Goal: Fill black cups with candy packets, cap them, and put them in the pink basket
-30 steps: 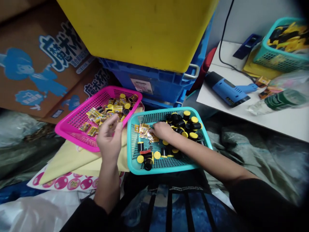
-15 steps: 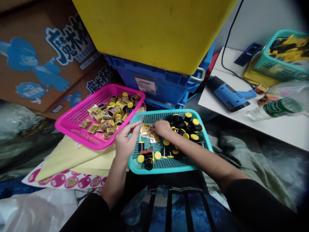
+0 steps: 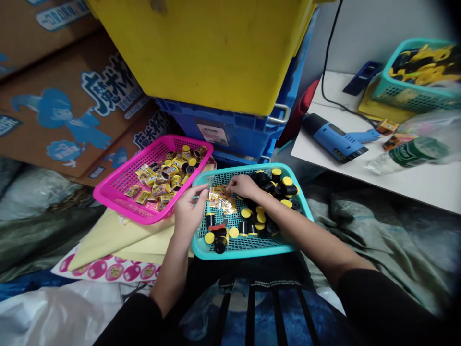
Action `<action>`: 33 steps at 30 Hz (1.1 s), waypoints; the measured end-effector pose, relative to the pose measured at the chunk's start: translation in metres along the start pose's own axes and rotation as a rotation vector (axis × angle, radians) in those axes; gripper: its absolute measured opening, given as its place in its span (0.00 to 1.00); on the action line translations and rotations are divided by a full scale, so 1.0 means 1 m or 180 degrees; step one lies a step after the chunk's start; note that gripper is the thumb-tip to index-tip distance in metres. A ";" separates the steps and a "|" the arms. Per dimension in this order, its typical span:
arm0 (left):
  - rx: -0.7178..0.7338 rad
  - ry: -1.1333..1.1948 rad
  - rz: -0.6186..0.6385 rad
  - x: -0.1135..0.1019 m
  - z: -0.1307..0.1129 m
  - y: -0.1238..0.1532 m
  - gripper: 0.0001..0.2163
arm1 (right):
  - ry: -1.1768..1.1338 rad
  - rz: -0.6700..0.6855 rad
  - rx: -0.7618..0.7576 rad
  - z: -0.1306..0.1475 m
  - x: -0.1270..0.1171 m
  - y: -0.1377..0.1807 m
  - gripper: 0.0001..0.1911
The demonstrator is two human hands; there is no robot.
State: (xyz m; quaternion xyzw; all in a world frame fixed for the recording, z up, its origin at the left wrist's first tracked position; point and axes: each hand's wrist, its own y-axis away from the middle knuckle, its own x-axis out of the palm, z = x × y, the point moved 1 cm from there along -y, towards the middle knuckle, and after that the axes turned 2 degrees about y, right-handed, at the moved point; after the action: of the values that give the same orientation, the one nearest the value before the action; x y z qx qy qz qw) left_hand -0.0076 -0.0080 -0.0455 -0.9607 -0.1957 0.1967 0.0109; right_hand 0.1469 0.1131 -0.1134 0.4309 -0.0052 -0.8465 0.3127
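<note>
A teal basket (image 3: 248,247) on my lap holds small black cylinders with yellow caps (image 3: 277,185) and a pile of shiny yellow wrappers (image 3: 222,199). My right hand (image 3: 244,185) rests inside it, fingers pinched at the top of the wrapper pile. My left hand (image 3: 188,211) hovers over the basket's left rim, fingers curled and reaching toward the same wrappers; what it holds, if anything, is hidden. A pink basket (image 3: 118,190) to the left contains wrapped cylinders (image 3: 172,169) and loose wrappers.
A yellow bin (image 3: 216,53) stacked on a blue crate (image 3: 230,129) stands behind the baskets. Printed cardboard boxes (image 3: 72,110) lean at the left. A white table (image 3: 396,178) at the right carries a blue heat gun (image 3: 333,139), a bottle and another teal basket (image 3: 414,86).
My left hand moved right from the pink basket to the teal basket's left rim. My right hand stayed at the wrapper pile. The view shifted slightly.
</note>
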 end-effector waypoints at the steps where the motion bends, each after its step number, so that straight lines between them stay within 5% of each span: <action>1: -0.0110 -0.0044 0.0038 0.003 0.002 -0.001 0.13 | -0.0222 0.0002 -0.0073 0.000 -0.004 0.006 0.08; 7: -0.0915 0.0998 0.0367 0.032 0.005 -0.005 0.25 | -0.3432 0.0355 -0.0077 0.009 -0.013 0.046 0.15; 9: -0.0993 0.1283 0.0493 0.036 0.001 -0.004 0.24 | -0.3821 0.0421 -0.0091 0.013 -0.014 0.053 0.18; 19: -0.1009 0.1596 0.0390 0.031 -0.002 -0.004 0.22 | -0.2753 0.0111 -0.0402 0.029 -0.020 0.046 0.20; 26: -0.0772 0.0996 0.0093 0.024 0.016 -0.012 0.24 | 0.1165 0.0706 -0.0340 0.016 -0.005 0.077 0.16; 30: -0.0863 0.1008 0.0385 0.026 0.014 -0.008 0.27 | 0.1067 0.0653 -0.0416 0.010 -0.003 0.081 0.11; 33: -0.0967 0.1177 0.0691 0.028 0.010 -0.004 0.30 | -0.0206 0.0265 -0.0299 0.004 -0.020 0.076 0.11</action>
State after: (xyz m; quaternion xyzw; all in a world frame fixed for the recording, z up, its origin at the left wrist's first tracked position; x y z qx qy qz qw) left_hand 0.0114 0.0055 -0.0647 -0.9863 -0.1134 -0.0139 -0.1191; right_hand 0.1920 0.0619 -0.0749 0.3876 0.0065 -0.8455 0.3672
